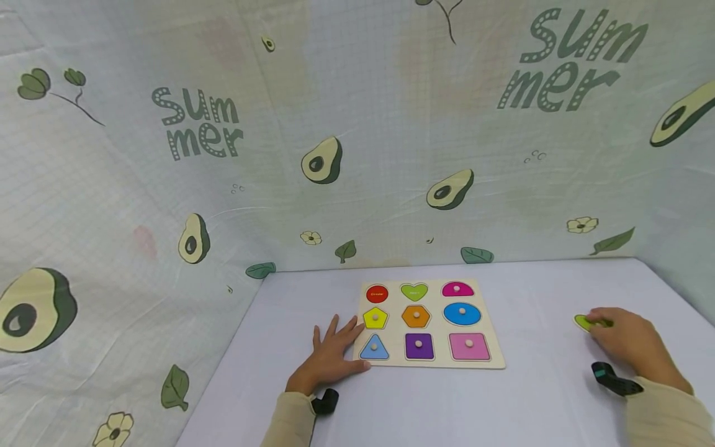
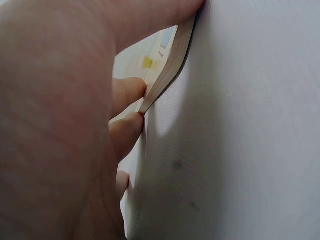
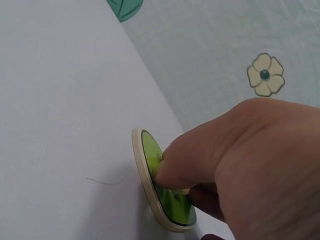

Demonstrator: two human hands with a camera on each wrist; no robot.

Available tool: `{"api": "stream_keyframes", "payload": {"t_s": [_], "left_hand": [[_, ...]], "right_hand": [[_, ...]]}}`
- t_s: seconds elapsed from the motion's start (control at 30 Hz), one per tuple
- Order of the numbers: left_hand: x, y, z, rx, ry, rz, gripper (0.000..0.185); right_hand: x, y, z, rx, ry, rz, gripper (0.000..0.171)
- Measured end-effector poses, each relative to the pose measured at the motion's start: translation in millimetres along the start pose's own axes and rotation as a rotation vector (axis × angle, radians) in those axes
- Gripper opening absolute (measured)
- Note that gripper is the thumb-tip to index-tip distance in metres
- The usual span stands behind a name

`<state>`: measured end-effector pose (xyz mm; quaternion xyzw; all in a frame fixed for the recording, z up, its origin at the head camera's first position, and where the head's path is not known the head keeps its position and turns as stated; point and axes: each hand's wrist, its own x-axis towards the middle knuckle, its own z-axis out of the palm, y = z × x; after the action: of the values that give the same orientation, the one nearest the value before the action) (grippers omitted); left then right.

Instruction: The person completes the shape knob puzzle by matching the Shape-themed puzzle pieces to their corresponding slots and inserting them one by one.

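A wooden shape puzzle board (image 1: pixel 391 360) lies flat on the table. Knobbed pieces sit in most of its places, while the red circle (image 1: pixel 377 294) and green heart (image 1: pixel 414 292) places show printed words and no knob. My left hand (image 1: pixel 334 355), fingers spread, rests at the board's left side; in the left wrist view the fingertips (image 2: pixel 134 89) touch its edge. Well to the right of the board, my right hand (image 1: pixel 628 338) pinches a green puzzle piece (image 1: pixel 583 322) by its knob. The right wrist view shows this piece (image 3: pixel 150 182) tilted, its full outline partly hidden by fingers.
A white cloth covers the table (image 1: pixel 536 397). Behind it hangs a printed curtain (image 1: pixel 380 230), with another cloth side at the left. A dark red edge (image 3: pixel 212 237) peeks in at the bottom of the right wrist view, too little to identify.
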<state>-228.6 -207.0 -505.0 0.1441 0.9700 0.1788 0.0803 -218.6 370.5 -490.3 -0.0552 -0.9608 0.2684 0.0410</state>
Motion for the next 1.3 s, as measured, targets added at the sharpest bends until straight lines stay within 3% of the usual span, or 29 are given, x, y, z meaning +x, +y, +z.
{"api": "stream_keyframes", "payload": {"t_s": [0.2, 0.43, 0.73, 0.87, 1.0, 1.3], "left_hand": [[0.2, -0.6, 0.5, -0.001, 0.001, -0.001, 0.088], [1.3, -1.9, 2.9, 0.002, 0.007, 0.0, 0.089], [1.6, -2.5, 1.3, -0.002, 0.003, 0.008, 0.088], [1.6, -2.2, 1.0, -0.002, 0.002, 0.008, 0.089], [2.0, -2.4, 1.7, -0.002, 0.004, 0.003, 0.089], [1.9, -2.2, 2.4, 0.001, 0.005, 0.001, 0.089]], "right_hand": [[-3.2, -1.4, 0.8, -0.028, 0.055, -0.007, 0.031], [-2.8, -2.7, 1.6, -0.018, 0.025, 0.088, 0.037], [-1.5, 3.9, 2.9, -0.04, 0.088, 0.013, 0.034], [0.8, 3.9, 5.1, -0.039, 0.062, 0.067, 0.034], [1.0, -2.0, 6.0, -0.009, 0.047, 0.108, 0.037], [0.2, -18.7, 11.2, 0.068, 0.071, 0.088, 0.043]]}}
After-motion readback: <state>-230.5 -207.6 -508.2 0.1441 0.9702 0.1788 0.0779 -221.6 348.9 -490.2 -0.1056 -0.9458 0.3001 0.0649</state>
